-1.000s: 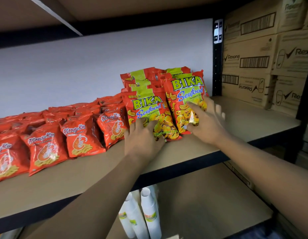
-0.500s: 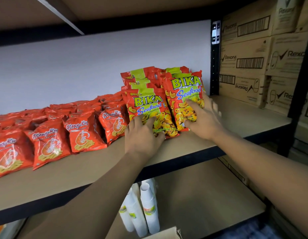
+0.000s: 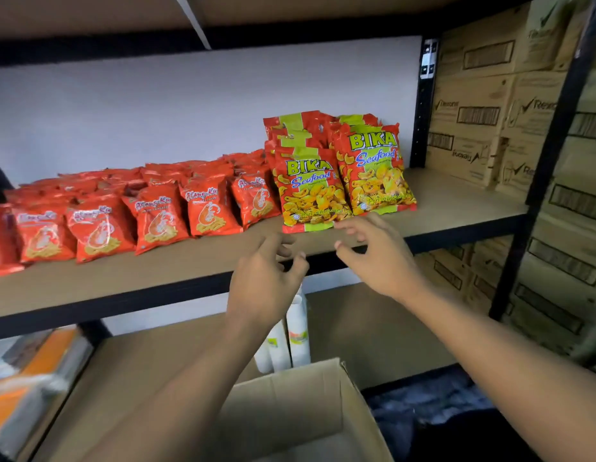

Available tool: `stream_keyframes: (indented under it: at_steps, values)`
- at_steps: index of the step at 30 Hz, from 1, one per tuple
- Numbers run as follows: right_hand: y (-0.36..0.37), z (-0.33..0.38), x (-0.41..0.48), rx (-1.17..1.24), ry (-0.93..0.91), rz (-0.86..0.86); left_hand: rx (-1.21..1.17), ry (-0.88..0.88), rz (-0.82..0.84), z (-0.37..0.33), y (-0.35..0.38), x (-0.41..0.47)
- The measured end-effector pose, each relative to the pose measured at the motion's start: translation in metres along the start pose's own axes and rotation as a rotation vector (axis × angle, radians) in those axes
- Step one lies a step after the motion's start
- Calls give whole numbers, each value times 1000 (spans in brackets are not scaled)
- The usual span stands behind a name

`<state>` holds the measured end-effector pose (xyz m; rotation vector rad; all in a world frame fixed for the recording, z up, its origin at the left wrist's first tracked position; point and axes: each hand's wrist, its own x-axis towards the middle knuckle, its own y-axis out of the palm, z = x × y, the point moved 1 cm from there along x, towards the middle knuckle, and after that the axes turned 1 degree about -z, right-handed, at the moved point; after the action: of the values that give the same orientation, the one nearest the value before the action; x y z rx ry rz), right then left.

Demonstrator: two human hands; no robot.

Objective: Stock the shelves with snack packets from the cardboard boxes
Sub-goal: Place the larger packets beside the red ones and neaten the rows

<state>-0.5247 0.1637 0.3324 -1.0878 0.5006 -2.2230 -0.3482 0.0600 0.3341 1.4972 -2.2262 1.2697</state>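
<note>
Two rows of red and green Bika Seafood packets (image 3: 343, 171) stand leaning on the wooden shelf (image 3: 189, 261), right of several rows of red prawn snack packets (image 3: 156, 211). My left hand (image 3: 266, 278) hangs in front of the shelf edge with loosely curled fingers and holds nothing. To its right, my right hand (image 3: 376, 251) is also empty, fingers relaxed, just below the front Bika packets. An open cardboard box (image 3: 300, 411) sits below my arms; its inside is barely visible.
Stacked brown cartons (image 3: 490, 105) fill the right end of the shelf and the rack beside it. A black upright post (image 3: 423, 105) stands behind the Bika packets. White cup stacks (image 3: 290, 341) rest on the lower shelf. Orange packs (image 3: 26, 378) lie at lower left.
Both hands have let go of the front Bika packets and drawn back toward me, off the shelf. The view has tilted down, bringing the open cardboard box into sight.
</note>
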Motion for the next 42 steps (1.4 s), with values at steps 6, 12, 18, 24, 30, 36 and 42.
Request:
stream_keyframes:
  at_steps: [6, 12, 18, 24, 30, 36, 42]
  values:
    - [35, 12, -95, 13, 115, 260, 41, -198, 53, 42, -22, -83]
    - [76, -14, -169, -131, 256, 509, 191, -505, 260, 105, -16, -160]
    - [108, -49, -213, -348, 409, 689, 433, -719, 360, 164, -7, -213]
    - [117, -84, -256, -496, 556, 853, 581, -1004, 410, 206, -18, -245]
    - [112, -97, -259, -494, 634, 745, 623, -941, 425, 212, -12, -246]
    - [64, -122, -257, -638, 753, 636, 466, -750, 483, 167, 34, -224]
    - [-3, -159, -262, -667, 905, 491, 374, -621, 558, 126, 106, -214]
